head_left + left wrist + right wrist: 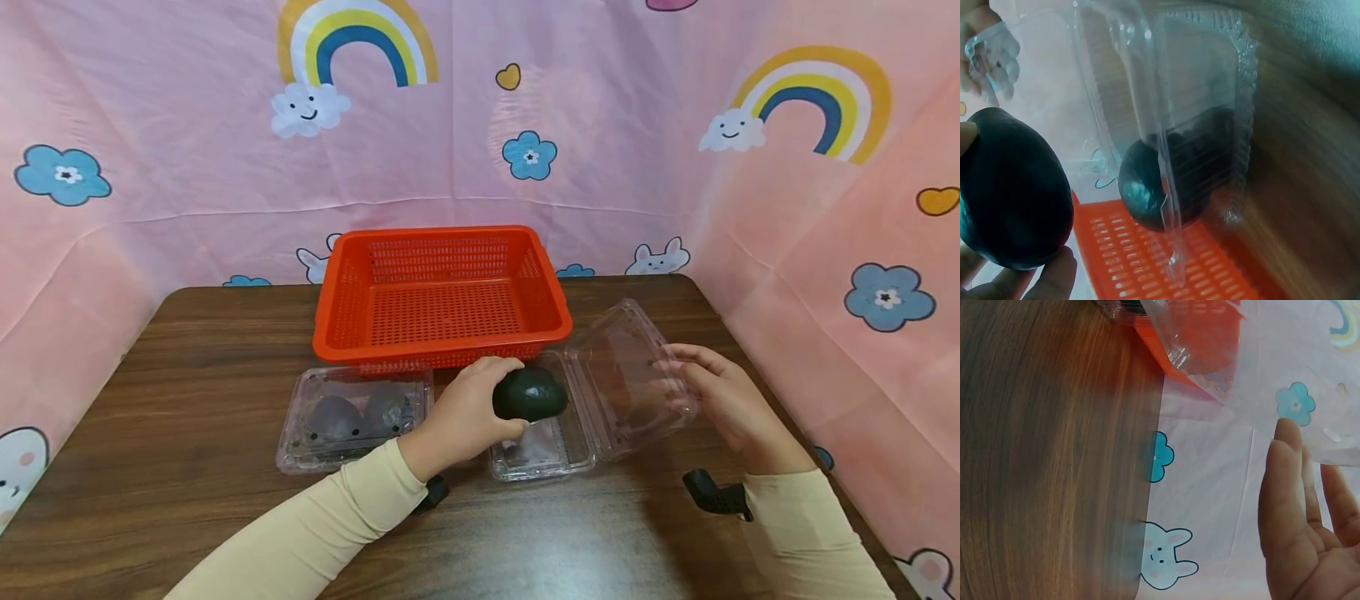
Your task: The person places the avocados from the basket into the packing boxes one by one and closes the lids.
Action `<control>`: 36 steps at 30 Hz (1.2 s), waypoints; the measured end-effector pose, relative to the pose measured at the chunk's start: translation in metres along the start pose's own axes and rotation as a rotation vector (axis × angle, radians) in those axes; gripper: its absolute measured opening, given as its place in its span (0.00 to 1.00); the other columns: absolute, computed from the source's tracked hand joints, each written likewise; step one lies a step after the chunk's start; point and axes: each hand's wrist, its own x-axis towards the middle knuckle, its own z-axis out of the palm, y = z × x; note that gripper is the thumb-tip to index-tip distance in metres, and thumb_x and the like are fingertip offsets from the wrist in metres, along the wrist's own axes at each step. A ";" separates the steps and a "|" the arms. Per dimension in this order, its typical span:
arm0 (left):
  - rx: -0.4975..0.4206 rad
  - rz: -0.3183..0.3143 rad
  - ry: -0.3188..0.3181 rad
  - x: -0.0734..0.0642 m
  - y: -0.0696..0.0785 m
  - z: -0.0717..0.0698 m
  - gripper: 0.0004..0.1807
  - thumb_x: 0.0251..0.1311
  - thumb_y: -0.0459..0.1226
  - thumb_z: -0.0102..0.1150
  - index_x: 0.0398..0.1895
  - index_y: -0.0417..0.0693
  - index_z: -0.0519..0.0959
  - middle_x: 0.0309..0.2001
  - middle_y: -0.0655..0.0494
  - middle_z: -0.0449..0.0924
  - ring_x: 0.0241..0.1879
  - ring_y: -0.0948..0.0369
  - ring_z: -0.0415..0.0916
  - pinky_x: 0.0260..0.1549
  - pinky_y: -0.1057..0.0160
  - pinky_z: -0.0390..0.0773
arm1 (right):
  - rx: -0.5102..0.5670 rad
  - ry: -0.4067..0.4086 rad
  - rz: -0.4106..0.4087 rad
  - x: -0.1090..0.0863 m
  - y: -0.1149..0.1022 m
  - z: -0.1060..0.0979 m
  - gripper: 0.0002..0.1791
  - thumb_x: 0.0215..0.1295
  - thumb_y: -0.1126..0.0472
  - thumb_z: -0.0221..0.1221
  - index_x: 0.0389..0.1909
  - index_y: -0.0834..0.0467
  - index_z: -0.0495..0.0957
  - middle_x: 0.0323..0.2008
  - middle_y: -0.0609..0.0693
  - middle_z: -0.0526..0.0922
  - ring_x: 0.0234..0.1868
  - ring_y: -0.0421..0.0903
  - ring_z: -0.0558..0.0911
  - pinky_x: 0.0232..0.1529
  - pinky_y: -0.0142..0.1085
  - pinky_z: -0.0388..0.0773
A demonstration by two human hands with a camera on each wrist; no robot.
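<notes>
My left hand point(468, 404) grips a dark green avocado point(531, 394) between thumb and fingers, above an open clear plastic clamshell point(536, 477). In the left wrist view, another dark avocado point(1141, 187) shows through the clamshell's clear wall; from the head it is hidden behind the held one. The clamshell's lid point(626, 375) leans up and out to the right. My right hand point(727, 400) is at the lid's outer edge, its fingers fairly straight and touching the plastic. To the left lies a closed clear clamshell point(292, 433) with two dark avocados point(335, 417) inside.
A red plastic basket point(442, 350) with slotted walls stands just behind both clamshells. The wooden table point(202, 375) ends at a pink patterned cloth point(622, 167) at the back and sides. Black wrist pieces point(712, 493) jut out by the sleeves.
</notes>
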 end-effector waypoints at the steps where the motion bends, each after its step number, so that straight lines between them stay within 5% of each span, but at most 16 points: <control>1: 0.001 0.005 0.001 0.000 0.000 0.001 0.33 0.47 0.37 0.72 0.59 0.46 0.73 0.56 0.51 0.73 0.49 0.54 0.72 0.45 0.54 0.77 | 0.003 0.000 -0.003 0.000 0.000 0.000 0.10 0.74 0.60 0.50 0.51 0.48 0.74 0.43 0.40 0.82 0.41 0.38 0.84 0.36 0.33 0.82; 21: 0.105 -0.038 -0.027 -0.001 -0.006 0.028 0.32 0.45 0.39 0.71 0.58 0.46 0.74 0.53 0.49 0.75 0.48 0.53 0.72 0.46 0.53 0.75 | 0.045 0.005 0.002 0.000 0.004 -0.001 0.09 0.74 0.60 0.51 0.49 0.47 0.75 0.42 0.40 0.83 0.40 0.39 0.85 0.35 0.34 0.82; 36: 0.174 -0.007 -0.024 -0.001 -0.012 0.041 0.33 0.45 0.40 0.73 0.58 0.44 0.74 0.52 0.47 0.76 0.50 0.52 0.73 0.51 0.53 0.75 | 0.025 0.007 -0.011 -0.001 0.006 -0.003 0.10 0.74 0.61 0.50 0.50 0.47 0.75 0.42 0.40 0.83 0.40 0.38 0.85 0.34 0.33 0.82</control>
